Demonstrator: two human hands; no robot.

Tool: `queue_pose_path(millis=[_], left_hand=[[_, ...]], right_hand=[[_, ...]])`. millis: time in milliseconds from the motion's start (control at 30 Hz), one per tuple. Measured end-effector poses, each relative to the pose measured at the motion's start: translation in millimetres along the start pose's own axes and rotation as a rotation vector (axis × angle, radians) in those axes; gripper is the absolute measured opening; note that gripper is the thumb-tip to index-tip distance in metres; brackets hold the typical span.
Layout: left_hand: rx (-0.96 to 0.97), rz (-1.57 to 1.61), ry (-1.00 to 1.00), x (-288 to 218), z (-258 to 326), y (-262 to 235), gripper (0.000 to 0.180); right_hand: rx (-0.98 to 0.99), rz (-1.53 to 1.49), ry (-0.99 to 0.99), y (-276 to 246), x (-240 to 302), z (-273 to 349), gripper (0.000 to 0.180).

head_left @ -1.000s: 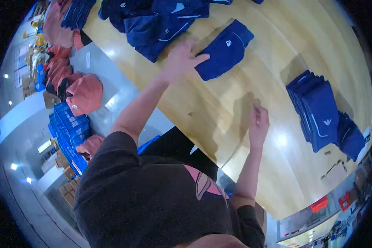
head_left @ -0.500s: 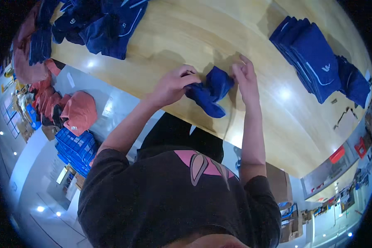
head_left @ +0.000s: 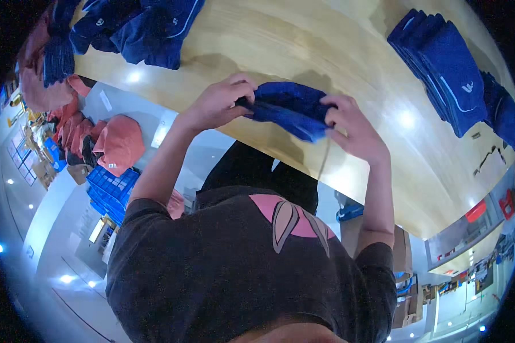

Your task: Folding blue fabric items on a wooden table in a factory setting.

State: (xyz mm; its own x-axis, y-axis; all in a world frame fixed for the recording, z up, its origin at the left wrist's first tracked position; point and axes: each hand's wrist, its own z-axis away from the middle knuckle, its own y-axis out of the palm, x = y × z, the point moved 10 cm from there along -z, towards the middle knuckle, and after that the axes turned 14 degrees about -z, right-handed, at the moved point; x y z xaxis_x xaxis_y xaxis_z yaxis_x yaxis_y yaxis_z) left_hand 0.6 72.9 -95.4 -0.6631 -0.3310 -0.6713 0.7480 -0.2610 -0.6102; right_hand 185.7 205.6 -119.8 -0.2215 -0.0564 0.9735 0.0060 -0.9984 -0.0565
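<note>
A dark blue cloth piece is stretched between my two hands just over the near edge of the table, slightly blurred. Its exact kind does not show. My left hand pinches the left end with the fingers bent around it. On the opposite end, my right hand grips the cloth with curled fingers. The middle of the piece bows between them, with an upper and a lower layer visible.
On the wooden table, a stack of folded dark blue cloth pieces stands at right. A loose dark blue heap lies far left. Beyond the table's left edge are salmon-coloured cloth bundles and a blue crate.
The crumpled cloth has been opened out and pulled sideways. My left hand has moved left, and my right hand has come down onto the cloth's right end.
</note>
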Motion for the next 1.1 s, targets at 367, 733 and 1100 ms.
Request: queue_pose_path(millis=[367, 733, 1100], left_hand=[[0.008, -0.397, 0.007, 7.1, -71.6, 16.1, 0.022], [-0.008, 0.258, -0.513, 49.4, -36.9, 66.4, 0.039], [-0.460, 0.613, -0.476, 56.2, -39.9, 18.3, 0.046]], right_hand=[[-0.752, -0.166, 0.436, -64.9, -84.0, 85.0, 0.020], [-0.934, 0.259, 0.291, -1.1, -36.3, 82.2, 0.044], [-1.610, -0.273, 0.201, -85.5, -40.8, 200.7, 0.013]])
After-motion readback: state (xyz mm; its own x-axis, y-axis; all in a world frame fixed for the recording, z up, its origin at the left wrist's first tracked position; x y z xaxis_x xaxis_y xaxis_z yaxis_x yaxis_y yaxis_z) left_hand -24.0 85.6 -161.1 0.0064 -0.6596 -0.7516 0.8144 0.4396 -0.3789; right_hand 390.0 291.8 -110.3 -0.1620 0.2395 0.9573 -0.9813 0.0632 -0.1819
